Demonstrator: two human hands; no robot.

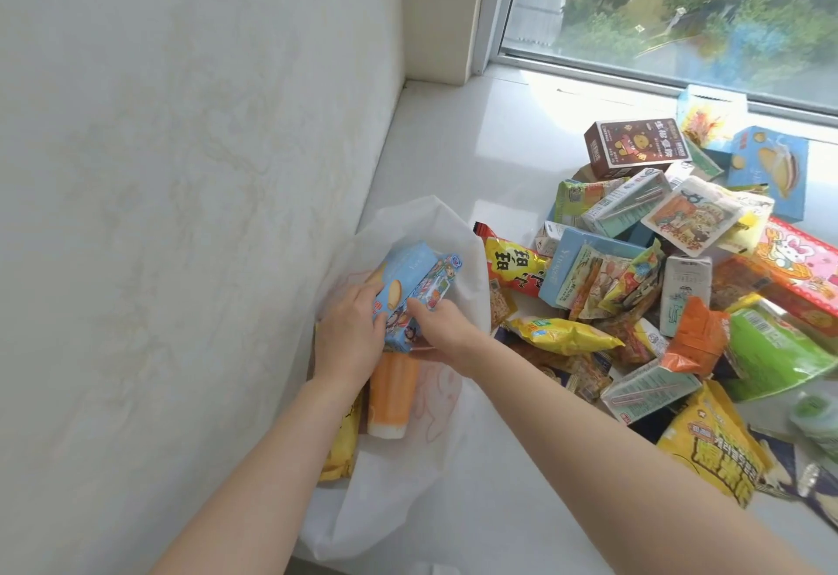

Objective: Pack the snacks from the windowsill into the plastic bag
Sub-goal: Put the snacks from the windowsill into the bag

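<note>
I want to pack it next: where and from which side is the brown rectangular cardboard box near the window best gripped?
Likely across its two long edges, from above: the brown rectangular cardboard box lies broad face up atop the snack pile, uncovered.

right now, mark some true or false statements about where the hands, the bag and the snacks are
1. Both the left hand and the right hand hold the blue boxes at the mouth of the plastic bag. True.
2. The plastic bag has nothing in it. False: an orange pack already lies inside.
3. A brown box sits on the far side of the snack pile, near the window. True.
4. The snack pile lies to the left of the bag. False: it lies to the right of the bag, on the windowsill.
</note>
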